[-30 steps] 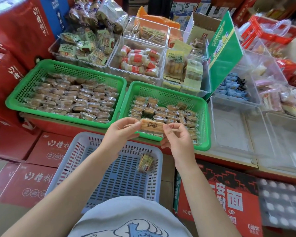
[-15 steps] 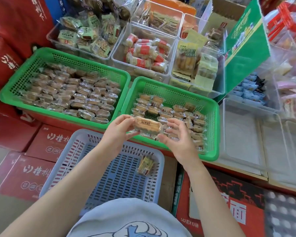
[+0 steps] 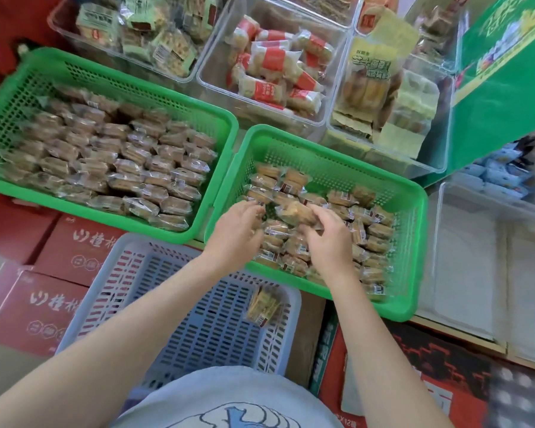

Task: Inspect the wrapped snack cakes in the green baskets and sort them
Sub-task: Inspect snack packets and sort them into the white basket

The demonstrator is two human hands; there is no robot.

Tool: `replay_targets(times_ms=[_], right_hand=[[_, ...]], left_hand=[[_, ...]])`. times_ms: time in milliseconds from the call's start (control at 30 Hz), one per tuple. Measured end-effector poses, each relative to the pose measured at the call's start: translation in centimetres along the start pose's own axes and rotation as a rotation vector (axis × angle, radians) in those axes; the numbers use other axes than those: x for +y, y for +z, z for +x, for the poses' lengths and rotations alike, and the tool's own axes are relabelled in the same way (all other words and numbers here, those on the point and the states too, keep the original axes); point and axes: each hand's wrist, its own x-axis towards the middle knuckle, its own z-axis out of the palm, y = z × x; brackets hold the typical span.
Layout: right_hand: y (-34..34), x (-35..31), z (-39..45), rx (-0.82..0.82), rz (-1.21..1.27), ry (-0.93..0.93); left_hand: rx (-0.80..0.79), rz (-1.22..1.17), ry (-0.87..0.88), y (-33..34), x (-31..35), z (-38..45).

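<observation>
Two green baskets hold clear-wrapped snack cakes. The left green basket is packed with rows of cakes. The right green basket has a looser pile. Both hands are down inside the right basket. My right hand grips one snack cake by its right end, low over the pile. My left hand is just left of that cake, its fingers bent down onto the pile. Blur hides whether it holds anything.
A grey-blue slotted basket stands below the green ones with one wrapped cake in its far right corner. Clear bins of other snacks line the back. A clear bin sits at right, red cartons below left.
The cake, held up between both hands, has gone down into the right green basket. My left hand has come off its end. The view has tilted down and closer.
</observation>
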Motion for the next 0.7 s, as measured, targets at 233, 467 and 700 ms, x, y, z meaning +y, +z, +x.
replay_targets(times_ms=[233, 467, 700], right_hand=[[2.1, 0.8, 1.7, -0.001, 0.018, -0.013], [2.8, 2.4, 1.7, 0.026, -0.163, -0.192], [3.7, 2.2, 2.1, -0.039, -0.243, -0.321]], left_hand=[[-0.215, 0.453, 0.02, 2.6, -2.3, 1.6], [-0.175, 0.452, 0.014, 3.3, -2.7, 1.6], [-0.111, 0.362, 0.031, 3.2, -2.6, 1.8]])
